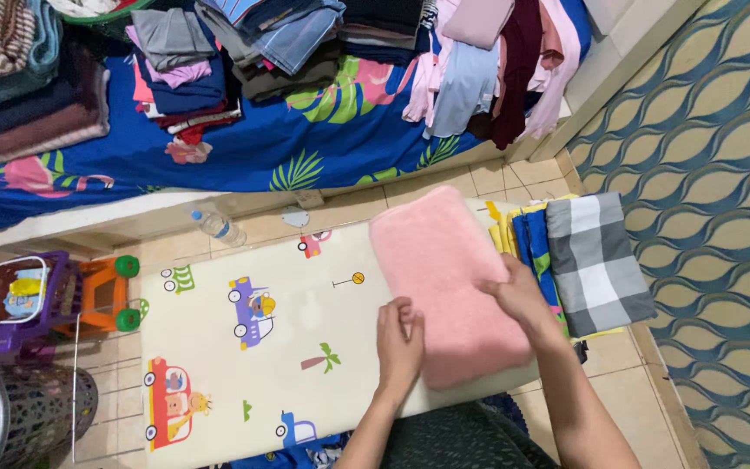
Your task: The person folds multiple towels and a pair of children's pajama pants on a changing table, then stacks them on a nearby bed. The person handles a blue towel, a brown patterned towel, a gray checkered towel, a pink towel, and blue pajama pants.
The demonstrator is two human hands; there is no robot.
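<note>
Both forearms come in from the bottom edge, and the left hand [399, 343] lies flat at the near-left edge of the folded pink towel [444, 282], fingers together and pressing down, not pinching. Right hand [518, 295] rests on the towel's right edge, its grip loose, fingers laid over the cloth rather than closed round it. One towel only, a long rectangle, its long axis running from the near side up and slightly left toward the bed [305, 139]. It sits on the right part of the cartoon-printed mat [253, 347], which shows several little cars and a palm tree. Just right of the towel, two folded pieces on the floor: a blue and yellow cloth [531, 239] and a grey checked cloth [596, 260], side by side. One plastic bottle [217, 226] lies beside the bed base. Several clothes stacks [184, 61] crowd the bed.
</note>
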